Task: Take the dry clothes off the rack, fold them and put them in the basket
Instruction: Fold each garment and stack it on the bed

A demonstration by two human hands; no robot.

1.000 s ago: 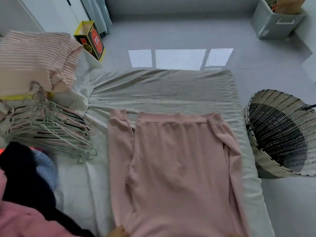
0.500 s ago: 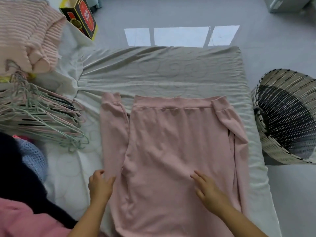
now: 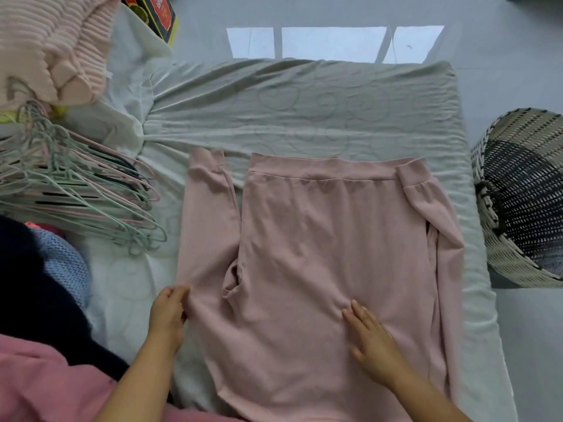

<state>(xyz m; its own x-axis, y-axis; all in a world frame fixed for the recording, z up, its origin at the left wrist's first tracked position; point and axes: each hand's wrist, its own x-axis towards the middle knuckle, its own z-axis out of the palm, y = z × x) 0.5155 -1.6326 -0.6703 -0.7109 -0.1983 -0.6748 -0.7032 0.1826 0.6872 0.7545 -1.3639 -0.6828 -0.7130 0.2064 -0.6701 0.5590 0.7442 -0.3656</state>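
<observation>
Lying flat on the bed (image 3: 304, 111) is a pink top (image 3: 320, 254). The left hand (image 3: 167, 312) pinches its left sleeve. The right hand (image 3: 373, 342) presses flat, fingers straight. It looks soft and light; hold it by the edges. The basket (image 3: 499, 239) waits right.

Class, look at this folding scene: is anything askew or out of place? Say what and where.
The pink top puckers into a fold beside the pinching left hand, not yet smoothed flat. The hangers lie in a tangled heap.
</observation>
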